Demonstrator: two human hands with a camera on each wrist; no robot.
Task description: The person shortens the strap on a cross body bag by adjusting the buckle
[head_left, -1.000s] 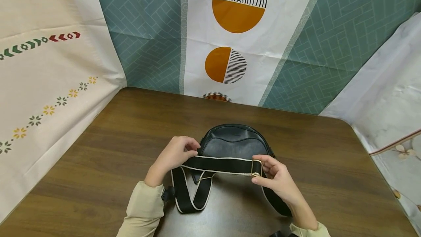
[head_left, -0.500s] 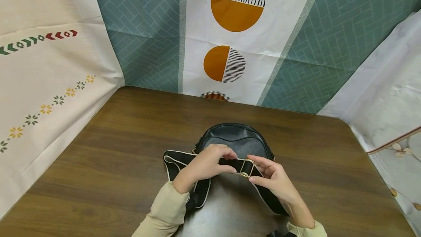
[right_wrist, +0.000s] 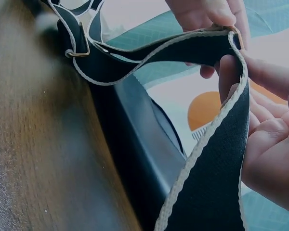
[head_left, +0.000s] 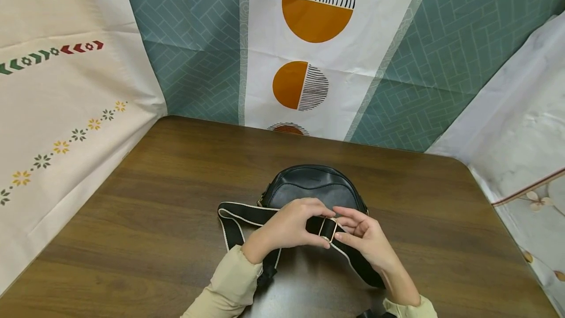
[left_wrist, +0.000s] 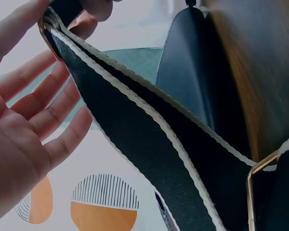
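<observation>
A black leather bag (head_left: 315, 188) with a rounded top stands on the table, facing me. Its wide black strap (head_left: 251, 213), edged in white, is lifted in front of it. My left hand (head_left: 293, 225) pinches the strap between thumb and fingers at a gold slide buckle (head_left: 328, 229). From the other side, my right hand (head_left: 371, 239) holds the strap at the buckle's right edge, thumb below and fingers above. In the right wrist view the strap (right_wrist: 207, 159) folds over at the buckle, between both hands' fingertips. A second gold metal piece (right_wrist: 79, 54) sits lower on the strap.
The brown wooden table (head_left: 132, 210) reaches out on all sides of the bag. Behind it hangs a green and white patterned cloth (head_left: 198, 63); white cloths (head_left: 66, 82) hang at the sides. A strap loop (head_left: 229, 225) hangs at the left.
My left hand has moved right along the strap to the buckle and now pinches there. The buckle has shifted slightly left. The right hand stays at it; the left strap loop has lifted.
</observation>
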